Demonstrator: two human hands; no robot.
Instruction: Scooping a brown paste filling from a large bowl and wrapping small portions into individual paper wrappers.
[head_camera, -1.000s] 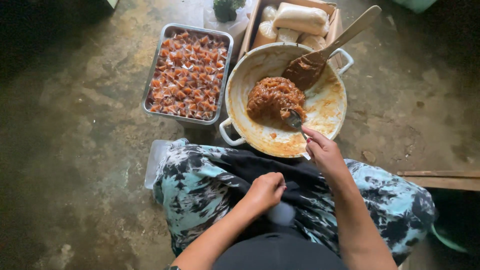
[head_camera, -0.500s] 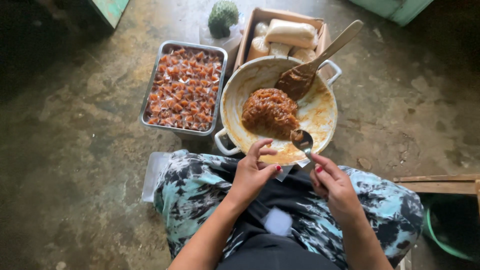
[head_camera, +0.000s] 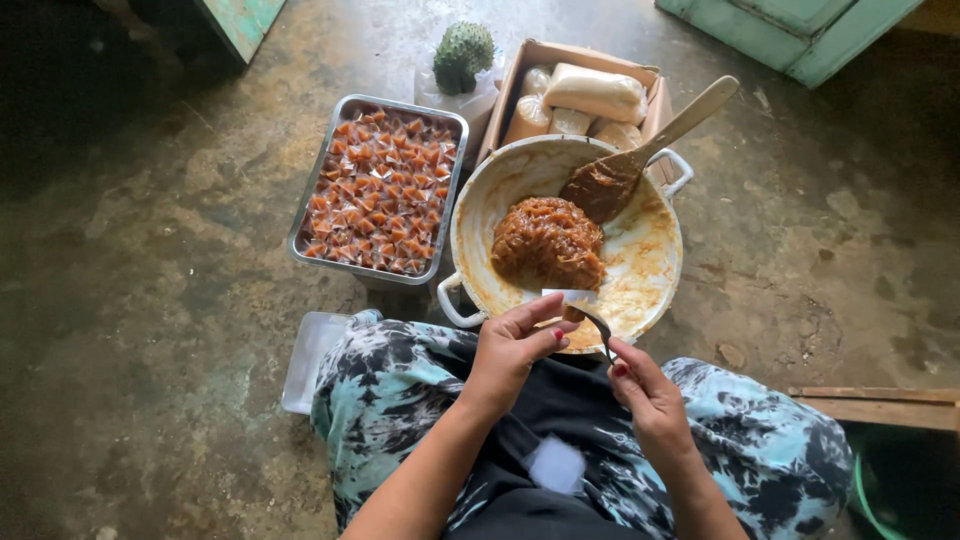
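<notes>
My left hand (head_camera: 512, 345) holds a small clear plastic wrapper (head_camera: 567, 296) over the near rim of a round cream pan (head_camera: 655, 290). My right hand (head_camera: 645, 385) grips a metal spoon (head_camera: 596, 320) by its handle, its bowl right under the wrapper. In the pan lies a mound of sticky brown paste (head_camera: 547, 243), and a wooden paddle (head_camera: 640, 150) smeared with paste leans on the far rim. Left of the pan stands a metal tray (head_camera: 300, 225) filled with several small wrapped orange-brown sweets (head_camera: 380, 190).
A cardboard box (head_camera: 520, 75) with pale plastic-wrapped packs stands behind the pan. A green spiky fruit (head_camera: 462, 55) sits beside it. A white plastic lid (head_camera: 308, 360) lies by my left knee. A wooden plank (head_camera: 880, 405) is at right. The floor is rough concrete.
My left hand has risen from my lap to the pan's rim with a wrapper. My right hand has drawn the spoon back from the paste to meet it.
</notes>
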